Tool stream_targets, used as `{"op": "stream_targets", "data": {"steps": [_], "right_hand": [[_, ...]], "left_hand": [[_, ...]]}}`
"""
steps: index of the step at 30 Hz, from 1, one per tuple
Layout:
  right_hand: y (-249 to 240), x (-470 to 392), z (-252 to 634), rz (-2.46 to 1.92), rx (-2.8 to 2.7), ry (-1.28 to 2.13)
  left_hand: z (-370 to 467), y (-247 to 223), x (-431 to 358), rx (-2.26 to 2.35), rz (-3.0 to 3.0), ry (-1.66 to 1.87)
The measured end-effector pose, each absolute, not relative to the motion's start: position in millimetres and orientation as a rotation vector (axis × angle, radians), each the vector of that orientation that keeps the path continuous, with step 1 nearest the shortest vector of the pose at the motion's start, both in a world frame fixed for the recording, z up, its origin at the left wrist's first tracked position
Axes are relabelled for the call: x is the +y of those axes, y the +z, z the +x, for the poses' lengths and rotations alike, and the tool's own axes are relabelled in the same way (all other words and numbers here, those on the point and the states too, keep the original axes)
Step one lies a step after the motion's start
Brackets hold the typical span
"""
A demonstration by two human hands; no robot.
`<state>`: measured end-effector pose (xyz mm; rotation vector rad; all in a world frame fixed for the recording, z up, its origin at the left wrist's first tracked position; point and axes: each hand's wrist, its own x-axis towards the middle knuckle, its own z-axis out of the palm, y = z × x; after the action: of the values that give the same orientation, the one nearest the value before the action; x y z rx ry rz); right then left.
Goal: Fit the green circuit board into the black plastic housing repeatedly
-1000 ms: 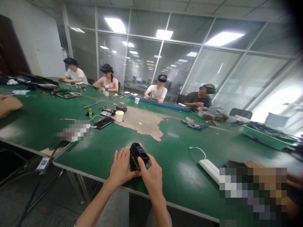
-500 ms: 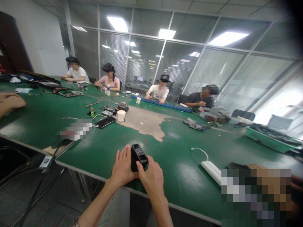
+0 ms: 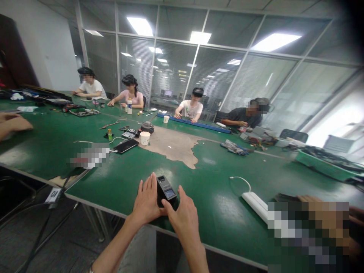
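A small black box-shaped device (image 3: 167, 189) with a little rectangular screen on its upper face stands at the table's near edge, between my hands. My left hand (image 3: 146, 199) holds it from the left, fingers stretched along its side and thumb bent round its near end. To the right, my right hand (image 3: 184, 212) is open, fingers apart and curved, its thumb close to the device's near corner. I cannot tell whether that thumb touches it. The device's underside and most of its left side are hidden.
On the green table (image 3: 216, 204) lie a white power strip (image 3: 254, 204), a black phone (image 3: 127, 146) and a paper cup (image 3: 145, 138). A green basket of cables (image 3: 321, 165) stands right. Several people sit opposite; other people's hands show at both sides.
My right hand has loosened from the device, its fingers lifting and spreading to the right. The device's small screen is now uncovered and looks brighter. My left hand has stayed on it.
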<state>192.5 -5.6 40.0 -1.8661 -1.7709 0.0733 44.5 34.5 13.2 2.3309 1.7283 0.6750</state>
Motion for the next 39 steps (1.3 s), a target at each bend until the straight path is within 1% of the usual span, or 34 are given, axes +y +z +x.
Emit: {"op": "stream_targets", "data": {"steps": [4, 8, 13, 16, 21, 29, 35, 39], "right_hand": [[38.3, -5.5, 188.6, -1.843, -1.733, 0.149], [40.5, -6.5, 183.0, -1.788, -1.668, 0.136], [60.4, -5.5, 189.0, -1.651, -1.536, 0.175], [68.0, -3.8, 205.0, -1.667, -1.393, 0.158], [49.3, -0.9, 236.3, -1.816, -1.298, 0.093], [12.0, 2.0, 249.0, -1.940, -1.448, -0.039], [7.9, 1.3, 246.6, -1.888, -1.447, -0.128], [13.7, 1.0, 247.0, -1.892, -1.433, -0.042]], "left_hand": [[44.8, 11.3, 35.7, 1.760, 2.329, 0.676], [43.9, 8.9, 36.7, 1.755, 2.338, 0.667], [42.9, 8.4, 37.2, 1.733, 2.336, 0.671], [42.3, 9.0, 37.8, 1.722, 2.333, 0.647], [40.9, 8.3, 38.2, 1.735, 2.344, 0.649], [40.3, 7.1, 38.1, 1.734, 2.370, 0.633], [40.5, 7.0, 38.5, 1.736, 2.379, 0.624], [39.8, 6.8, 38.1, 1.733, 2.381, 0.625]]}}
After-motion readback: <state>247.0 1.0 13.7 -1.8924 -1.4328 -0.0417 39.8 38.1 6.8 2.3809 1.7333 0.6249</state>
